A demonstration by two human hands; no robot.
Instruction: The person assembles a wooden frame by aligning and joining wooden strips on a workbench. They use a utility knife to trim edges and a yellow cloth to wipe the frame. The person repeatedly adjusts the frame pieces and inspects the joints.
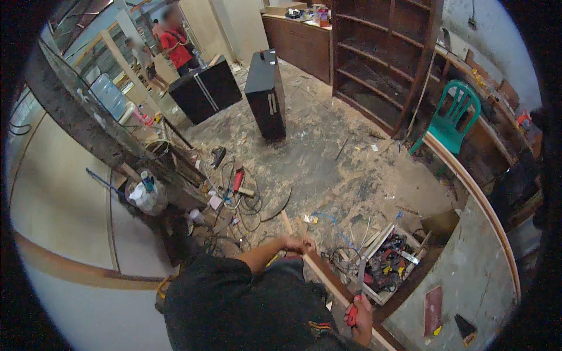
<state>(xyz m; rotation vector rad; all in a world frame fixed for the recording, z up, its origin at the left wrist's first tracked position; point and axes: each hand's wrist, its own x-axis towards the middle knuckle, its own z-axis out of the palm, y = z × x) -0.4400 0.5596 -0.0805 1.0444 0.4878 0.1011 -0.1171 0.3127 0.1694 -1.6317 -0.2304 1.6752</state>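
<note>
My left hand (297,243) is closed around a long thin wooden strip (328,282) that runs diagonally from the sawdust-covered floor toward the lower right. My right hand (361,316) grips the red handle of a hand tool (358,285), whose grey metal shaft points upward next to the strip. What kind of tool it is cannot be made out. My black-shirted torso (234,304) fills the lower middle and hides the near end of my arms.
An open wooden box of tools (391,264) lies just right of the strip. Tangled cables (241,196) and a bucket (146,196) sit to the left. Two dark cabinets (266,93), a tall dark shelf unit (380,58), a green plastic chair (453,117) and a person in red (175,44) are farther off. A curved worktop (474,275) is at right.
</note>
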